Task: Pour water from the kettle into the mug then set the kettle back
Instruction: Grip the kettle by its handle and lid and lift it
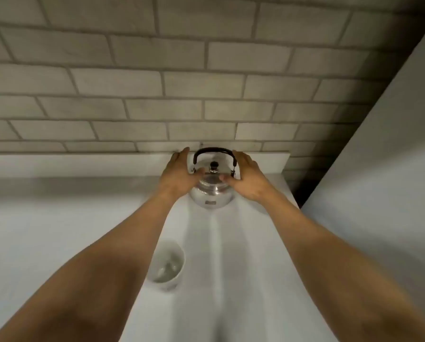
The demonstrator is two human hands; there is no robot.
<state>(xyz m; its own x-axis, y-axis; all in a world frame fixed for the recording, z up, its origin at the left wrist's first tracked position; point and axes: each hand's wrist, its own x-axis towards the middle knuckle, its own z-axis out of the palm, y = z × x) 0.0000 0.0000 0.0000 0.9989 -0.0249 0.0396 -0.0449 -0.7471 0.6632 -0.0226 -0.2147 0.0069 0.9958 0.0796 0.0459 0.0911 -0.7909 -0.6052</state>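
Left hand and right hand, fingers spread apart, flank the kettle; arms outstretched.

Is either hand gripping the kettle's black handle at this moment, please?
No: the left hand and right hand flank the kettle body, and its arched black handle stands free above them.

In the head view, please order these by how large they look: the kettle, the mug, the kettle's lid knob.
1. kettle
2. mug, though it is nearer the camera, so the gap is unsure
3. lid knob, clearly smallest
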